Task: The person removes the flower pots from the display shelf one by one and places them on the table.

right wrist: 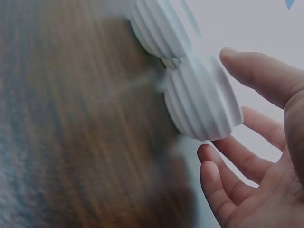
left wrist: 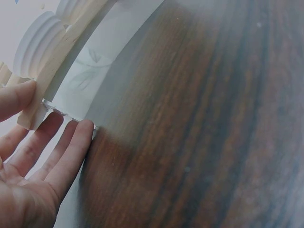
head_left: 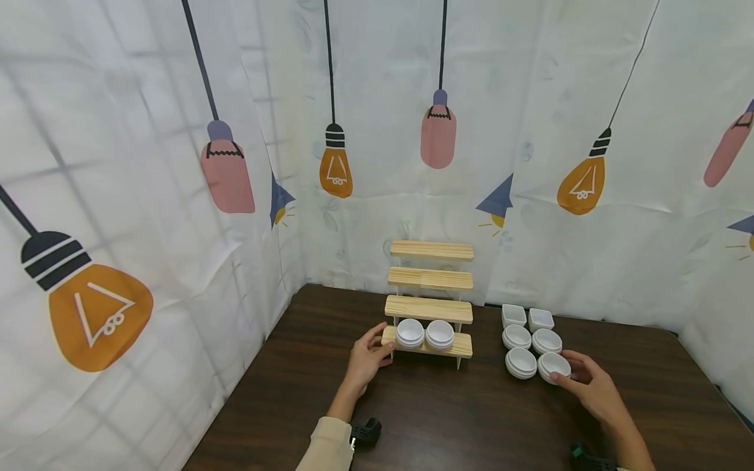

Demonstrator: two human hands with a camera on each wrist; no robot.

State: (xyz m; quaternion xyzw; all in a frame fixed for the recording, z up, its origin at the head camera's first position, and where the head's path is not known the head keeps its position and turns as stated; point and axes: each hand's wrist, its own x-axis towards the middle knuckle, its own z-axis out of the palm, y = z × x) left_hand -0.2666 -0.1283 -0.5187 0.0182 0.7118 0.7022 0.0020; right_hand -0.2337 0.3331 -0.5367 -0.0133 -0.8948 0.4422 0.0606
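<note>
A small tiered wooden shelf (head_left: pixel 429 307) with pale slats stands on the dark table. Two round white ribbed bowls, a left bowl (head_left: pixel 410 333) and a right bowl (head_left: pixel 439 334), sit on its lowest slat. My left hand (head_left: pixel 366 360) grips that slat's left end, thumb above and fingers beneath, as the left wrist view shows. To the right of the shelf, my right hand (head_left: pixel 592 386) holds the front right white bowl (head_left: pixel 554 366) between thumb and fingers. This ribbed bowl (right wrist: pixel 202 102) touches or nearly touches its neighbour in the right wrist view.
Beside the held bowl are a front left bowl (head_left: pixel 521 363) and two round bowls (head_left: pixel 516 336) behind. Two square white dishes (head_left: pixel 514 314) stand at the back of this group. A patterned white curtain (head_left: pixel 377 222) hangs behind the dark wood table (head_left: pixel 459 418).
</note>
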